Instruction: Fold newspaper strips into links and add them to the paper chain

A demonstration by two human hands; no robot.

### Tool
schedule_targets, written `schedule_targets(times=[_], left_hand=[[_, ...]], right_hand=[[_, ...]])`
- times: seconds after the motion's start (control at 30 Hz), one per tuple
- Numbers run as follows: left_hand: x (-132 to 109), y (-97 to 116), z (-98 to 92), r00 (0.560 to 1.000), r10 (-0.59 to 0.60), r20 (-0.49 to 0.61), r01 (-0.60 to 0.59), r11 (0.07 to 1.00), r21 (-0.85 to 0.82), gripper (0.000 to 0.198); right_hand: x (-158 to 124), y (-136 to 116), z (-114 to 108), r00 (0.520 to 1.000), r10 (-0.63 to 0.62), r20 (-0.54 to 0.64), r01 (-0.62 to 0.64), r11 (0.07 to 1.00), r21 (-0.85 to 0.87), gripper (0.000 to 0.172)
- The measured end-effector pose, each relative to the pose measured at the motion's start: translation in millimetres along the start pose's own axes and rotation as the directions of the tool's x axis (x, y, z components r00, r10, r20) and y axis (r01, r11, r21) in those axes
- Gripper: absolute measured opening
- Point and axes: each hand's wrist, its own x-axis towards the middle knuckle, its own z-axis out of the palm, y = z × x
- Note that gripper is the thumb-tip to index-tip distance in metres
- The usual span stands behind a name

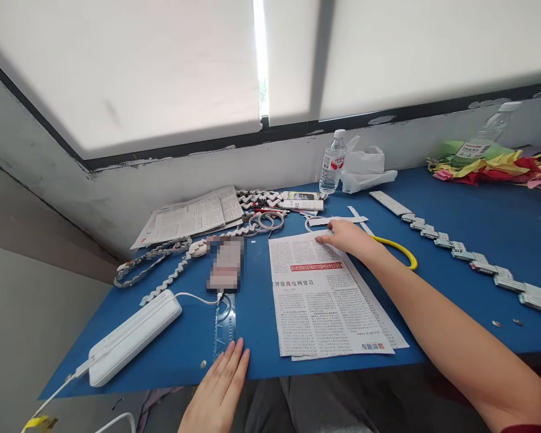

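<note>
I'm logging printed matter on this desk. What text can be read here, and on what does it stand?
"智能微电网建设": black headline on the newspaper sheet under the right hand.
Red banner above it: white characters, too small to read.
Sheet's body columns and corner logo: too small.
Water bottle label: red print, unreadable.
Back newspapers: too small.
Phone: blurred out.

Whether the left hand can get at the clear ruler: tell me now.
Probably yes. The left hand lies open with its fingers at the clear ruler's near end; nothing lies between them.
</note>
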Motion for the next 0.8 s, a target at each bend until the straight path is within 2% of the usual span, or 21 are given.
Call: schedule_targets(times=[0.07, 0.13, 0.17, 0.23, 0.3, 0.33, 0.4, 0.47, 0.57, 0.67, 0.8], left_hand=[[0, -6, -9.2, 1.0, 0.029, -0.011, -0.029, 0.998, -0.047, 0.063], [-2, -14, -14.8, 0.999, 0.042, -0.019, -0.044, 0.995, -0.086, 0.059], [-3, -18, -15.9, 0.999, 0.032, -0.024, -0.034, 0.995, -0.092, 0.057], [-3, -26, -14.8, 0.999, -0.012, -0.044, 0.009, 0.998, -0.068, 0.054], [-2, -34, -11.2, 0.997, -0.026, -0.071, 0.025, 1.0, -0.014, 0.055], [-1, -37, -9.3, 0.997, 0.003, -0.078, -0.002, 1.0, 0.015, 0.056], [1, -42, -6.5, 0.992, 0.101, -0.076, -0.096, 0.993, 0.064, 0.06], [2, -46, -5.5, 0.98, 0.181, -0.078, -0.174, 0.981, 0.092, 0.062], [1, -49, -6.1, 0.973, 0.198, -0.121, -0.191, 0.979, 0.072, 0.061], [-3, -51, -6.0, 0.965, 0.205, -0.162, -0.207, 0.978, 0.003, 0.055], [-8, -47, -4.4, 0.953, 0.203, -0.224, -0.227, 0.97, -0.087, 0.048]], right_hand=[[-3, -3, -1, 1.0, 0.005, -0.023, -0.006, 1.0, -0.021, 0.053], [-10, -9, -3, 0.995, -0.027, -0.098, 0.024, 0.999, -0.032, 0.055], [-15, -15, -3, 0.987, -0.069, -0.142, 0.065, 0.997, -0.032, 0.053], [-30, -31, 2, 0.931, -0.266, -0.249, 0.271, 0.963, -0.016, 0.049], [-51, -56, 15, 0.873, -0.455, -0.176, 0.467, 0.883, 0.036, 0.053], [-61, -70, 25, 0.833, -0.54, -0.121, 0.548, 0.835, 0.052, 0.06], [-79, -100, 47, 0.78, -0.625, -0.03, 0.625, 0.777, 0.07, 0.08], [-89, -126, 69, 0.756, -0.654, 0.023, 0.652, 0.755, 0.062, 0.098], [-88, -153, 90, 0.759, -0.651, 0.021, 0.648, 0.758, 0.071, 0.106], [-82, -163, 97, 0.767, -0.642, 0.011, 0.639, 0.765, 0.082, 0.114], [-79, -166, 97, 0.777, -0.629, -0.019, 0.629, 0.776, 0.051, 0.109]])
